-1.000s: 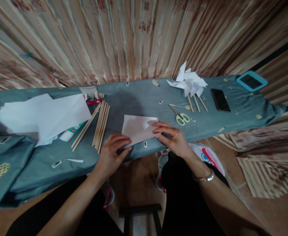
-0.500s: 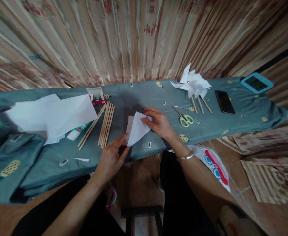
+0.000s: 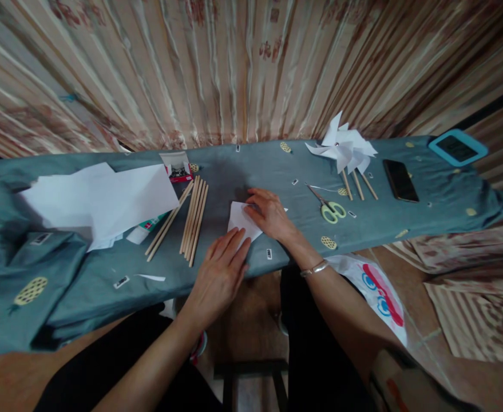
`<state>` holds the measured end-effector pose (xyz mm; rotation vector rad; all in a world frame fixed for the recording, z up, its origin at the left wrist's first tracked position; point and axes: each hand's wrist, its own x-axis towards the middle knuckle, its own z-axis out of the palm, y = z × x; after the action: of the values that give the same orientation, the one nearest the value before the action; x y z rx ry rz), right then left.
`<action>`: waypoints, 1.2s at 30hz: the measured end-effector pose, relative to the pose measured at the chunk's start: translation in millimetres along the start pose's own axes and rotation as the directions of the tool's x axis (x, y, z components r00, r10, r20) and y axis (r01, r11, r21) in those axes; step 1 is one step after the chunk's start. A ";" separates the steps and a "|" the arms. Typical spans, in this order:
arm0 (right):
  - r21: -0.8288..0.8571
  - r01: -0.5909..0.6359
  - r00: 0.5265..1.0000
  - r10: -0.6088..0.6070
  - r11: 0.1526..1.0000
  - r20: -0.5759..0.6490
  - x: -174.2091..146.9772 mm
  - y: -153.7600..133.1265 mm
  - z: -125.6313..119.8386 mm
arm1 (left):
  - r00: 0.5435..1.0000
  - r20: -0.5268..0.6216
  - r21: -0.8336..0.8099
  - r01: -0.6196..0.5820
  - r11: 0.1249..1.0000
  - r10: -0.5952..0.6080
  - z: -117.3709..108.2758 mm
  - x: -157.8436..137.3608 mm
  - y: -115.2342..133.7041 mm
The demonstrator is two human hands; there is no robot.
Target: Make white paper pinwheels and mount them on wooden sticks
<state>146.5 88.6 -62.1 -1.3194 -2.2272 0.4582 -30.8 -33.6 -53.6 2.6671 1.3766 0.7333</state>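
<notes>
A small folded piece of white paper (image 3: pixel 239 216) lies on the cloth-covered table between my hands. My left hand (image 3: pixel 222 269) rests on its near edge, fingers stretched out flat and covering part of it. From the right, my right hand (image 3: pixel 269 214) holds the paper down, thumb on top and fingers curved over its far side. A small white paper tip shows beyond the right hand. Left of the paper lie several wooden sticks (image 3: pixel 194 220). Green-handled scissors (image 3: pixel 332 210) lie to the right.
White paper sheets (image 3: pixel 118 197) cover a glue tube (image 3: pixel 142 230) at left. Behind the sticks stands a small open red box (image 3: pixel 179 170) of metal pieces. Paper pinwheels (image 3: pixel 341 146) on sticks, a phone (image 3: pixel 400 180) and a blue-framed digital display (image 3: pixel 458 147) lie at right. A paper scrap (image 3: pixel 151 278) sits near the front edge.
My left hand has moved from the paper's lower left corner onto its near edge, fingers now flat. The raised flap now lies lower and the paper looks smaller. The view has shifted slightly.
</notes>
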 end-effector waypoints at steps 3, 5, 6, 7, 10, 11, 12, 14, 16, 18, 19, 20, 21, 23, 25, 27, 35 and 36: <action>0.009 0.011 1.000 -0.011 1.000 -0.007 -0.7 1.2 1.5 | 0.996 0.085 0.015 0.009 1.000 -0.010 7.7 -2.8 5.4; 0.013 0.013 1.000 -0.012 1.000 -0.012 -1.3 2.4 2.6 | 0.993 0.118 0.022 0.016 1.000 -0.019 10.9 -5.4 6.1; 0.015 0.013 1.000 -0.013 1.000 -0.013 -1.5 2.8 3.2 | 0.992 0.128 0.023 0.016 1.000 -0.019 11.9 -6.8 6.0; 0.017 0.015 1.000 -0.015 1.000 -0.015 -1.6 3.1 3.8 | 0.991 0.132 0.024 0.014 1.000 -0.017 12.6 -8.1 5.8; 0.022 0.019 1.000 -0.019 1.000 -0.019 -1.5 2.8 5.7 | 0.991 0.134 0.033 0.008 0.999 -0.013 13.9 -11.2 5.3; 0.024 0.019 1.000 -0.018 1.000 -0.020 -1.4 2.4 6.2 | 0.991 0.136 0.035 0.008 0.999 -0.013 14.3 -12.0 5.4; 0.025 0.019 1.000 -0.018 1.000 -0.021 -1.3 1.8 6.8 | 0.990 0.138 0.035 0.009 0.999 -0.014 14.7 -12.7 5.5; 0.024 0.014 1.000 -0.013 1.000 -0.024 -1.2 0.8 7.6 | 0.989 0.144 0.032 0.014 0.999 -0.019 15.5 -13.8 5.7; 0.021 0.008 1.000 -0.008 1.000 -0.026 -1.2 0.2 8.1 | 0.989 0.147 0.031 0.016 0.999 -0.020 16.3 -14.5 5.7; 0.023 0.007 1.000 -0.006 1.000 -0.027 -1.3 0.1 8.4 | 0.989 0.148 0.036 0.009 0.999 -0.014 16.8 -14.8 5.3; 0.026 0.008 1.000 -0.007 1.000 -0.028 -1.4 0.2 8.5 | 0.989 0.146 0.040 0.005 0.999 -0.010 16.9 -14.9 5.1; 0.029 0.009 0.999 -0.009 1.000 -0.031 -1.4 0.4 8.7 | 0.990 0.143 0.044 0.002 0.999 -0.008 17.0 -14.9 5.0; 0.030 0.009 0.999 -0.008 1.000 -0.035 -1.5 0.5 8.9 | 0.990 0.140 0.048 0.000 0.999 -0.007 17.0 -14.8 4.8; 0.031 0.006 0.999 -0.005 1.000 -0.044 -1.6 0.7 9.4 | 0.991 0.135 0.047 0.003 0.999 -0.009 16.8 -14.6 4.7; 0.027 0.008 0.999 -0.007 1.000 -0.045 -1.9 0.7 9.7 | 0.990 0.142 0.038 0.009 0.999 -0.014 16.7 -14.3 4.8; 0.010 0.011 0.999 -0.010 1.000 -0.052 -2.6 0.3 9.6 | 0.989 0.148 0.033 0.016 0.999 -0.021 16.6 -14.1 4.8; -0.179 0.007 0.999 -0.012 0.984 -0.029 -13.1 -9.7 4.8 | 0.984 0.178 0.074 0.007 0.997 -0.021 16.1 -12.6 6.1; -0.195 0.011 1.000 -0.016 0.981 -0.023 -16.3 -12.2 4.5 | 0.983 0.182 0.085 0.006 0.996 -0.022 15.9 -12.3 6.3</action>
<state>141.7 68.4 -63.5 -1.3977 -2.3065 0.2213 -25.2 -44.4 -70.8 2.7039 1.4061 0.4242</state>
